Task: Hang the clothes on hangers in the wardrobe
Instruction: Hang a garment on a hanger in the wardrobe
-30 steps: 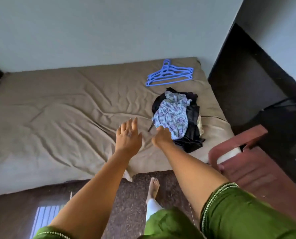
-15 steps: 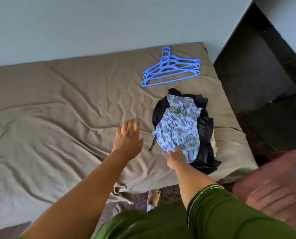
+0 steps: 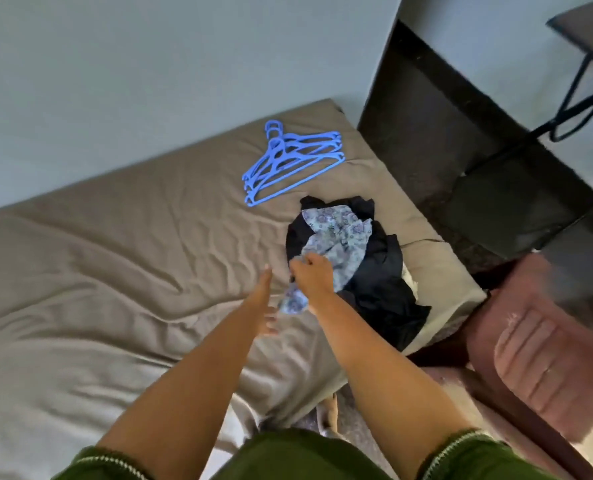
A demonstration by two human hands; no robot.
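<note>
head view: looking down at bed corner, both arms extended
floral garment [image 3: 336, 242]: light blue, purple flower print, crumpled thin fabric; on top of the pile, near edge lifted off it and trailing down under the wrist
right hand [image 3: 311, 277]: fingers curled, pinching near edge of floral garment
left hand [image 3: 264, 299]: fingers straight, edge-on to camera, holding nothing, just beside the hanging end of the garment; contact with it unclear
dark clothes [image 3: 381, 289]: black heap under the floral piece, folds loose; bit of pale cloth showing at its right edge
pile location: right end of bed, near the front edge
hangers [image 3: 293, 161]: blue plastic, stacked flat, hooks toward the wall; on the bed beyond the pile, apart from it
bed [image 3: 115, 271]: taupe sheet, heavily wrinkled, rounded corner at upper right
wall [image 3: 149, 64]: plain pale grey-blue, matte
floor [image 3: 426, 109]: dark, right of bed
chair [image 3: 530, 341]: reddish-brown plastic, ribbed, scuffed, blurred; beside the bed's right end
black metal frame [image 3: 579, 95]: thin tubes, upper right corner
sleeves [image 3: 478, 455]: green fabric, pale stitched trim at cuffs
</note>
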